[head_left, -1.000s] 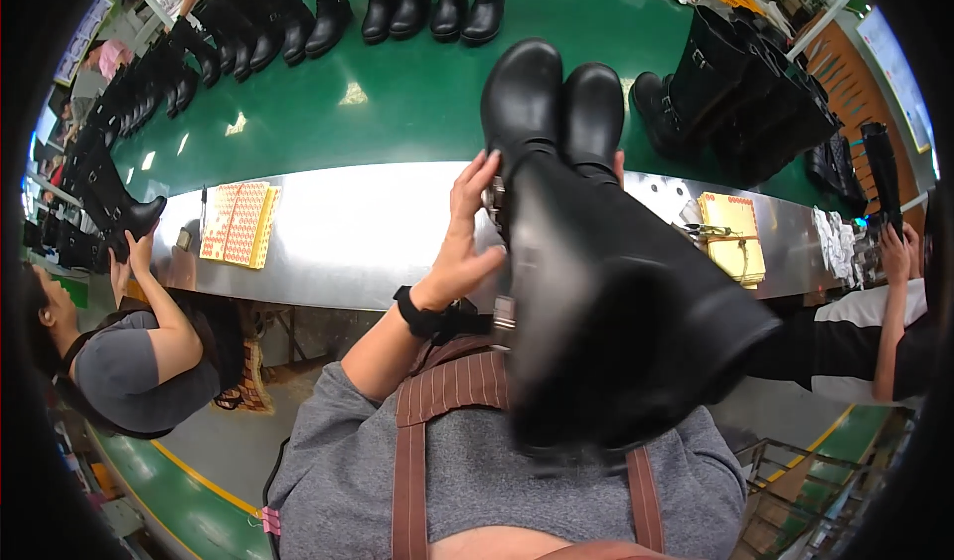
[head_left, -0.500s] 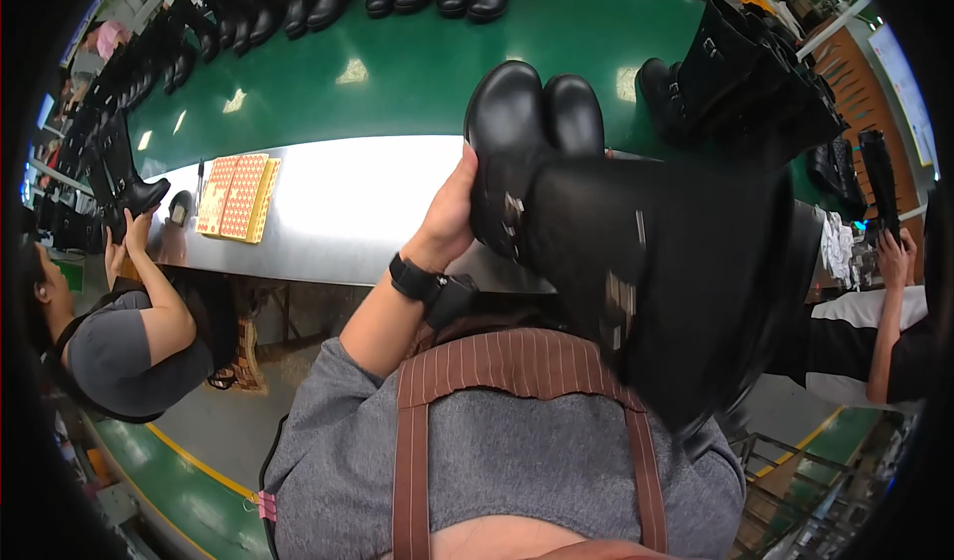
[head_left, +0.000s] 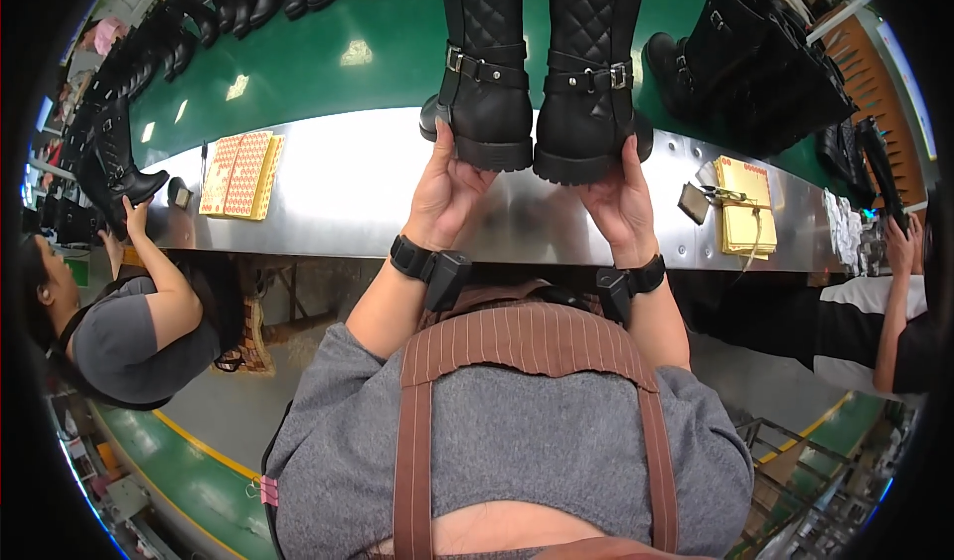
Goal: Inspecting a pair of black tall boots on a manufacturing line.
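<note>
Two tall black boots, each with a quilted shaft and a buckled ankle strap, are held side by side above the bench with their heels toward me. My left hand [head_left: 447,197] grips the left boot [head_left: 485,103] under its heel, the thumb up along its side. The right boot [head_left: 588,108] rests in my right hand [head_left: 618,202], gripped the same way, fingers beneath the sole and thumb on the outer side. Both shafts point away from me and run out past the top of the picture. Black bands sit on both my wrists.
A steel bench edge [head_left: 378,182] borders a green work surface [head_left: 328,83]. Yellow card stacks [head_left: 231,177] lie left, and another tied bundle [head_left: 745,207] right. More black boots [head_left: 745,73] stand right and along the far left. Co-workers [head_left: 139,331] handle boots on both sides.
The boots have turned from lying toes-away, shafts toward my right side, to heels facing me with shafts pointing away. My right hand, hidden before, now shows. The right card bundle is uncovered.
</note>
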Tool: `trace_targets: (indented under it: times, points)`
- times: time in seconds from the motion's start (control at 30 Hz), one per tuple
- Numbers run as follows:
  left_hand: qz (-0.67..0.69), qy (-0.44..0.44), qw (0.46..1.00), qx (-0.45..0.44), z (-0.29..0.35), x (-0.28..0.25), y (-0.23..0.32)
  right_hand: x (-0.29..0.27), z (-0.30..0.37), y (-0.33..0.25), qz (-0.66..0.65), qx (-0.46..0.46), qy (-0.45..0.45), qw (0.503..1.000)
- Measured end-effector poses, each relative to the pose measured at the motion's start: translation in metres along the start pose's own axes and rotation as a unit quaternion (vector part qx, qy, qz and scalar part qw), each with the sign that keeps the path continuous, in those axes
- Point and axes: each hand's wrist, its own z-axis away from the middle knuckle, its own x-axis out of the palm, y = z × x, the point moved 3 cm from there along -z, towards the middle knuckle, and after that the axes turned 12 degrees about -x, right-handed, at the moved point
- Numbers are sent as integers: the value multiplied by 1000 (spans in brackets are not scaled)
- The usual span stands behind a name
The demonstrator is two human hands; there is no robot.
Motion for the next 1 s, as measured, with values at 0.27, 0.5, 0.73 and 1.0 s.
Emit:
trace_targets:
  times: [0.27,0.5,0.73,1.0]
  points:
    - [-24,35,999,29,8,-2,1,5,3,2,63,-41,19,997]
    - [-46,52,997,33,1,-1,1,2,-7,2,57,-45,30,997]
    - [17,16,1000,-18,-7,-25,-3,3,-6,1,97,-57,-28,993]
    - [-115,60,989,72,-1,-31,-3,-11,3,2,142,-98,13,985]
